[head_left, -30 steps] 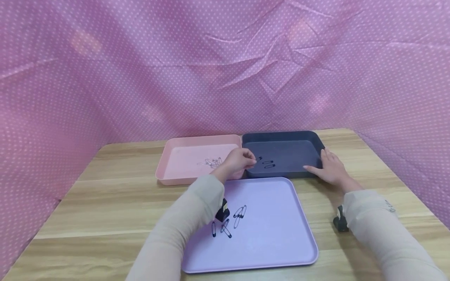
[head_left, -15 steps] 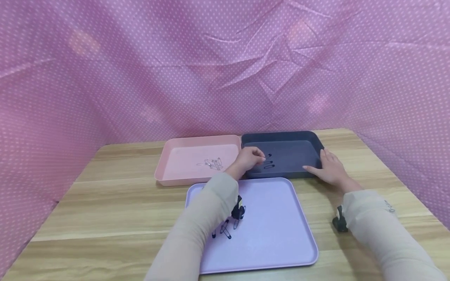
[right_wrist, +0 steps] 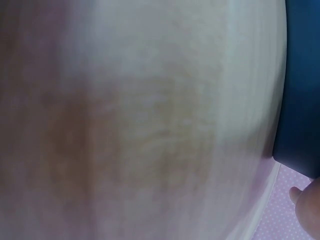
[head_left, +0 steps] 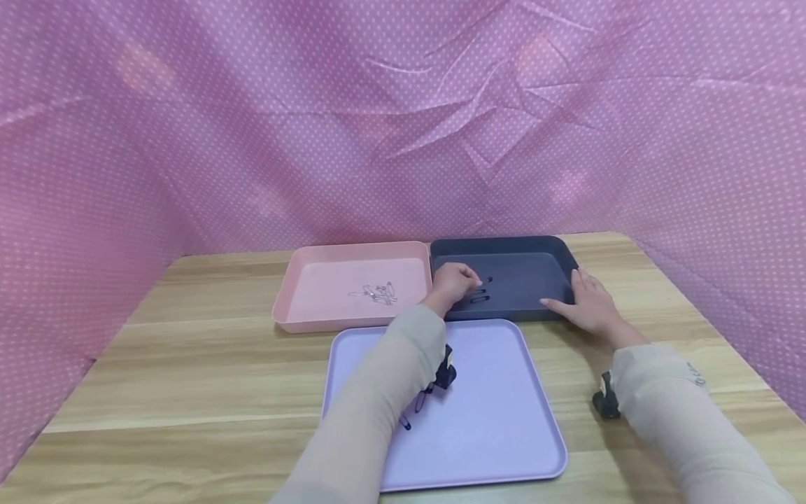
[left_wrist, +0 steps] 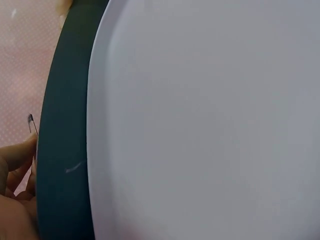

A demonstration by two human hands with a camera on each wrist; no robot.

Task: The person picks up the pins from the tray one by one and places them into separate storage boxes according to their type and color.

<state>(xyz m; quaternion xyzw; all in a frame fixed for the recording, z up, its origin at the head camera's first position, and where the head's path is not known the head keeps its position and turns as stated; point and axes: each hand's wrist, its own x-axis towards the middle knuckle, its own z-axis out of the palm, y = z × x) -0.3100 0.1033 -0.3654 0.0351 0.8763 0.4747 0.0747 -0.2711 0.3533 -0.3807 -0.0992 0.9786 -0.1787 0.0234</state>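
Nearest me on the desk (head_left: 189, 392), the lilac tray (head_left: 491, 441) carries black safety pins (head_left: 406, 423), partly behind the left sleeve (head_left: 384, 392). Past it, I see the left hand (head_left: 455, 281) pinching a single pin (left_wrist: 30, 119) over the dark tray (head_left: 525, 276), beside the dark pins (head_left: 480, 299) there; the right hand (head_left: 590, 308) rests on that tray's edge, thumb and fingers apart. I'd judge this as placing; next, I'd lower and loosen the pinch.

Cream sleeves (head_left: 674, 406), black wrist cameras (head_left: 446, 374)

The head view is bright, the right wrist view blurred.
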